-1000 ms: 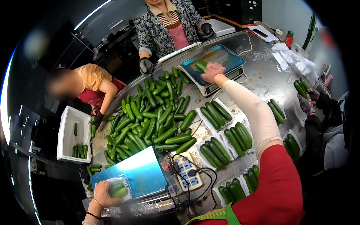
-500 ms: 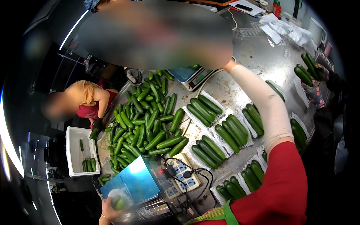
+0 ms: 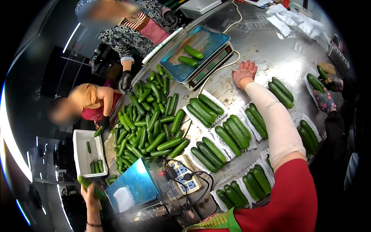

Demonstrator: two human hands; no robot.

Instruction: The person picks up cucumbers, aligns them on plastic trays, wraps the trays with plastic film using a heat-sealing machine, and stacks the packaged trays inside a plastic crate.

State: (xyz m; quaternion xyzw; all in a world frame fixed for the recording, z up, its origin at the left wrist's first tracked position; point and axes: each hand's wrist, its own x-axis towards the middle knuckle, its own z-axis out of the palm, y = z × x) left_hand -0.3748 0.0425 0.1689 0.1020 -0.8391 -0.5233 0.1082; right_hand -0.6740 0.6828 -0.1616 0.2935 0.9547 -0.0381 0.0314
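Note:
My left hand (image 3: 90, 194) is closed around green cucumbers (image 3: 98, 192), somewhat blurred, beside the left end of a blue-topped machine (image 3: 145, 176). On that blue top lies a piece of white mesh (image 3: 123, 198). My right hand (image 3: 244, 72) is stretched out over the metal table with fingers apart and nothing in it. Near it stands a digital scale (image 3: 219, 38) with two cucumbers (image 3: 188, 61) on its blue pan. Below my right hand, cucumbers sit in small groups on white mesh sheets (image 3: 231, 152). A large heap of loose cucumbers (image 3: 148, 127) fills the table's left side.
A power strip (image 3: 185, 176) with tangled black cords sits beside the blue-topped machine. A white bin (image 3: 79, 154) holds several cucumbers. Two people work along the far left; gloved hands (image 3: 327, 94) handle cucumbers at right. White sheets (image 3: 288, 21) pile up at the far right.
My left hand has moved up and left off the blue top, cucumbers in its grip. My right hand has come back from the scale. At right, the gloved hands have lowered their cucumbers.

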